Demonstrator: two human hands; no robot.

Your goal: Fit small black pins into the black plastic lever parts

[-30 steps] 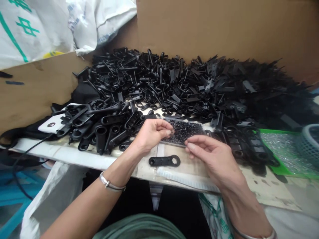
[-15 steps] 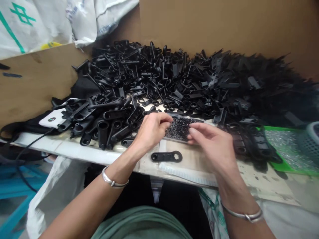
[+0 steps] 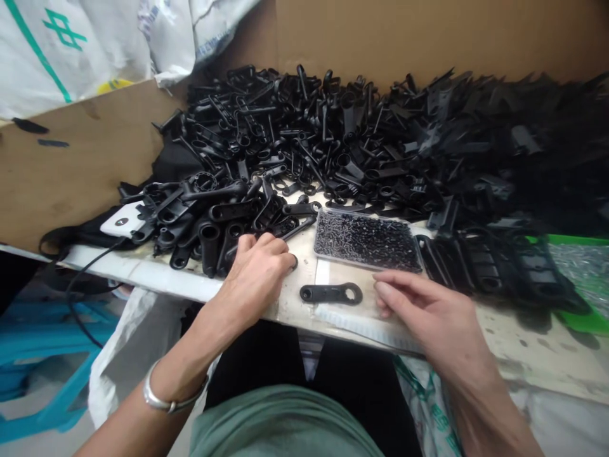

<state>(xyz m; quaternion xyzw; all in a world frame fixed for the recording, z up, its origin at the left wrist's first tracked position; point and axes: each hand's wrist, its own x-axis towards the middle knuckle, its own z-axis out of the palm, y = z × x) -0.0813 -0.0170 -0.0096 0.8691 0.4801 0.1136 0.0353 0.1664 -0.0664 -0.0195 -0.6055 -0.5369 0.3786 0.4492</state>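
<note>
My left hand [image 3: 259, 270] is closed at the near edge of the pile of black plastic parts. Its fingers curl round a black plastic part [image 3: 294, 261], of which only a small dark end shows by the fingertips. My right hand [image 3: 428, 308] hovers over the front of the table, thumb and fingers pinched together. Anything between those fingertips is too small to make out. Between my hands a flat black lever-like part [image 3: 330, 293] lies on the table, with a toothed ring hole at its right end. Just behind it sits a clear shallow box [image 3: 314, 244] full of small black screws.
A big heap of black plastic parts [image 3: 304, 133] stands against the cardboard wall [image 3: 404, 38]. Several long black parts [image 3: 485, 260] lie at the right, beside a green tray [image 3: 578, 320] of small clear pieces. A white device [image 3: 124, 219] with a cable lies at left.
My left hand has left the screw box and moved left to the parts pile, closing on a part. My right hand has drawn back from the box, towards me and right.
</note>
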